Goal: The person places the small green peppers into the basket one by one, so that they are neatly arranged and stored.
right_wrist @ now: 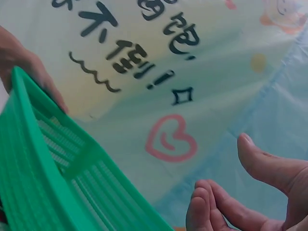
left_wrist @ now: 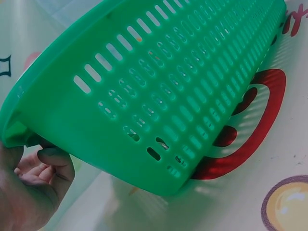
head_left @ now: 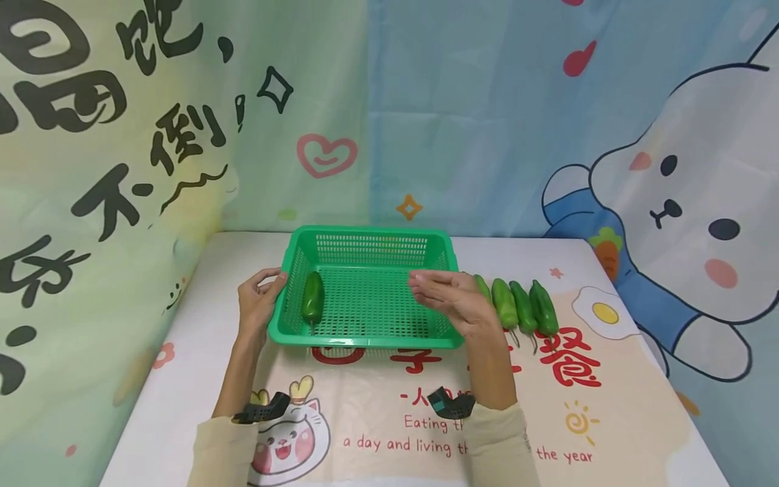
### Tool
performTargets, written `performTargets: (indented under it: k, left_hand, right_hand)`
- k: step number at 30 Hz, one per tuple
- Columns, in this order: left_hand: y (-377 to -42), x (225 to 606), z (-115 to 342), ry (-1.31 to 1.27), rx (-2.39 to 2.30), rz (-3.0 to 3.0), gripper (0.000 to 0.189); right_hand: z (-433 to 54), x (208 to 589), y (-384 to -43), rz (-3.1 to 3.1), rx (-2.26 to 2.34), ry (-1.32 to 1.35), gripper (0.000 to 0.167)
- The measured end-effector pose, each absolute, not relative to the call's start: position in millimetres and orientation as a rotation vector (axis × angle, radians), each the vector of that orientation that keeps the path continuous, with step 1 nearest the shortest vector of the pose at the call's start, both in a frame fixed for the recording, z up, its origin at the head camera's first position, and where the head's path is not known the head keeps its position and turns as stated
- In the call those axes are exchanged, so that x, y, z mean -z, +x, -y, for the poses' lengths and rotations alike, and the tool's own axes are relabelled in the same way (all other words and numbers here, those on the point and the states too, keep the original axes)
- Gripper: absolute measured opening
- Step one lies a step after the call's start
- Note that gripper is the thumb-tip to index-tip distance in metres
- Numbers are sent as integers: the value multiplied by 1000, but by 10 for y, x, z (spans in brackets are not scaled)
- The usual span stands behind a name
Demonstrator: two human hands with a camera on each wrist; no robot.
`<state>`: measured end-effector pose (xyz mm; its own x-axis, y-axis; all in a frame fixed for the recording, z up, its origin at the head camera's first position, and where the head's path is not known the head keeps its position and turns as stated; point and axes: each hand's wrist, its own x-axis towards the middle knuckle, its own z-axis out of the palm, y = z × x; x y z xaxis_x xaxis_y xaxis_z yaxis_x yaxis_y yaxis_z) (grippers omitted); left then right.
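A green plastic basket (head_left: 371, 301) with slotted walls sits in the middle of the table. Inside it, near the left wall, lies one green pepper (head_left: 313, 297). My left hand (head_left: 260, 297) grips the basket's left rim; in the left wrist view its fingers (left_wrist: 60, 161) curl under the rim's corner. Over the basket's right side is my right hand (head_left: 459, 301), fingers extended and holding nothing. The right wrist view shows its thumb (right_wrist: 269, 163) spread apart from the fingers. Several green peppers (head_left: 541, 308) lie in a row just right of the basket, one partly hidden behind the right hand.
A printed mat (head_left: 365, 412) with red lettering covers the table in front of the basket. A printed cloth backdrop (head_left: 475, 149) hangs behind the table and along its left side. Each wrist wears a dark strap (head_left: 264, 408).
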<state>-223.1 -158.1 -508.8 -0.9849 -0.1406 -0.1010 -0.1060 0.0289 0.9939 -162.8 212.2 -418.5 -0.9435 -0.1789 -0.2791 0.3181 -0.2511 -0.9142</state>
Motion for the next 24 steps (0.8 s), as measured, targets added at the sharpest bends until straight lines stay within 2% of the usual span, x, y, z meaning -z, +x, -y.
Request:
performTargets:
  k: [12,14,19,24]
  left_hand:
    - [-2216,5082,1583,273,2148,2250,46]
    - [-2211,5078,1582,265,2147,2250,46]
    - [-2203,5072,1577,260,2137,2240,44]
    - [-2205,5077,1573,253,2133,2229,43]
  right_hand:
    - [-2579,4168,-1455,-1735,2260,358,60]
    - [-2642,4181,-1431,-1733,2270,365,51]
    - [-2794,4217,-1391,-1712,2303,396,13]
    - [-2915,4256,-1394,-1848,2252,494,13]
